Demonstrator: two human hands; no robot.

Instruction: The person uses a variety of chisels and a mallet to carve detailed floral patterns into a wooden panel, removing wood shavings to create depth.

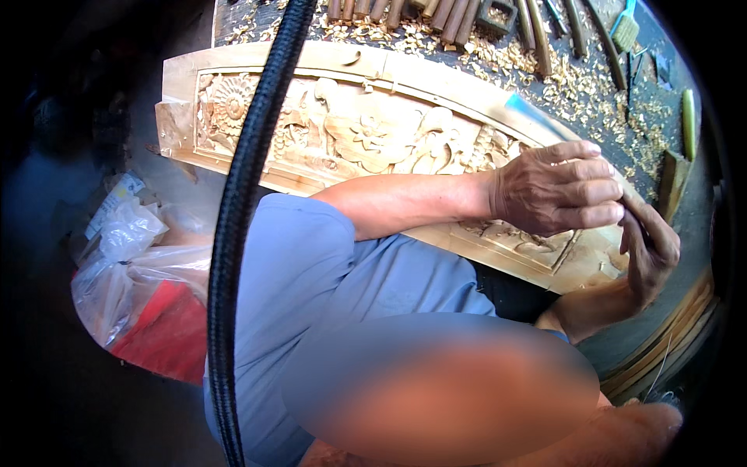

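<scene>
My left hand (556, 191) is closed, its fingers curled over at the right end of the carved pale wooden panel (366, 121). My right hand (646, 245) is just beside it, below and to the right, fingers bent and meeting the left fingertips; whatever they hold is hidden. A blurred blue-and-dark streak behind my left hand is too unclear to name. The panel bears flower and scroll reliefs inside a raised border, and my left forearm crosses its lower edge.
Wooden-handled tools (459, 19) lie among shavings (576, 89) on the dark bench along the back, with a green-bristled brush (626, 31) at right. Wood strips (669, 331) stand lower right. A clear plastic bag (124, 237) and red material lie at left. A black braided hose (247, 179) crosses the view.
</scene>
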